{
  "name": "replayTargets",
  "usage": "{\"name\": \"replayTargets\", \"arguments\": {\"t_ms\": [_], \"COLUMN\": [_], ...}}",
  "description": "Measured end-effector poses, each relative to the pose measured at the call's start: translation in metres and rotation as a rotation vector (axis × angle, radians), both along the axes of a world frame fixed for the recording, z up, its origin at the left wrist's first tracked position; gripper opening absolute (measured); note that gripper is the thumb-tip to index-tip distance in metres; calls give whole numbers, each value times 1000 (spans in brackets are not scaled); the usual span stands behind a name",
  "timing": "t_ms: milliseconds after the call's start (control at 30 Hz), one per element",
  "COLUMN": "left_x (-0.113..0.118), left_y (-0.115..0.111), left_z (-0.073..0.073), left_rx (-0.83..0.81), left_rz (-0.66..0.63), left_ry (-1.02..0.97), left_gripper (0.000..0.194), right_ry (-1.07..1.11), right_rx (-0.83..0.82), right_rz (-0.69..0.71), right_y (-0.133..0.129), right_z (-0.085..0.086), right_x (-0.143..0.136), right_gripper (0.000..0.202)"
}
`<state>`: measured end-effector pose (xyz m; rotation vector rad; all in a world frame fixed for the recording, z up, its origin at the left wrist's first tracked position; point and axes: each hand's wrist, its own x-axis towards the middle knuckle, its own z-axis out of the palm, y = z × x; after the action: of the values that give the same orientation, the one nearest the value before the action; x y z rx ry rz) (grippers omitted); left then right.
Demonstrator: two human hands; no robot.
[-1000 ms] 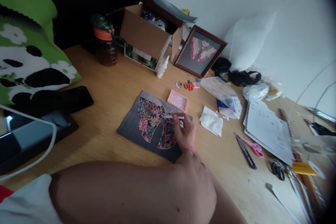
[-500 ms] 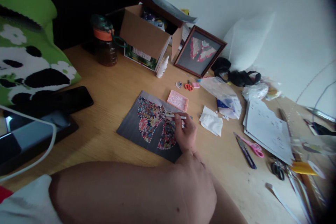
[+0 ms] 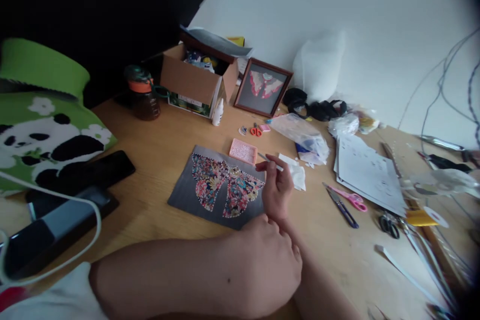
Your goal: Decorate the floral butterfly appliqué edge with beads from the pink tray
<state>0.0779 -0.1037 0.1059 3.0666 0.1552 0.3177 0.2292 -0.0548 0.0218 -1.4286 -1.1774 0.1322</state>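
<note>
A floral butterfly (image 3: 210,180) edged with white beads lies on a flat grey fabric panel (image 3: 182,196), just below and left of the frame's centre. At the panel's right edge, the right hand (image 3: 278,187) has its thumb and fingers clamped on a thin pen-like stick (image 3: 276,164), its tip near a pink tray (image 3: 242,160) of tiny beads at the panel's top edge. The left hand (image 3: 275,250), lower centre, lies across the right forearm with fingers curled; its palm is hidden, so whether it grips cannot be told. A white tissue (image 3: 299,178) lies right of the right hand. Further out are small orange-handled scissors (image 3: 256,132) and a white dropper bottle (image 3: 218,113) above the tray, a framed butterfly picture (image 3: 258,94) at upper centre, and pink-handled scissors (image 3: 356,201) at right.
</note>
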Motion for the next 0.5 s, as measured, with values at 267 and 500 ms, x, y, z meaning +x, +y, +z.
{"name": "replayTargets", "arguments": {"t_ms": [267,500], "left_x": [-6,-13], "left_y": [-4,-11], "left_z": [32,52], "left_rx": [-95,-102], "left_rz": [-112,-196], "left_ry": [138,124], "left_gripper": [24,19], "right_ry": [-107,-264], "right_rx": [-243,-372], "right_rz": [-97,-231], "right_y": [-89,-239], "right_z": [12,-49], "right_x": [23,-5], "right_gripper": [27,30]}}
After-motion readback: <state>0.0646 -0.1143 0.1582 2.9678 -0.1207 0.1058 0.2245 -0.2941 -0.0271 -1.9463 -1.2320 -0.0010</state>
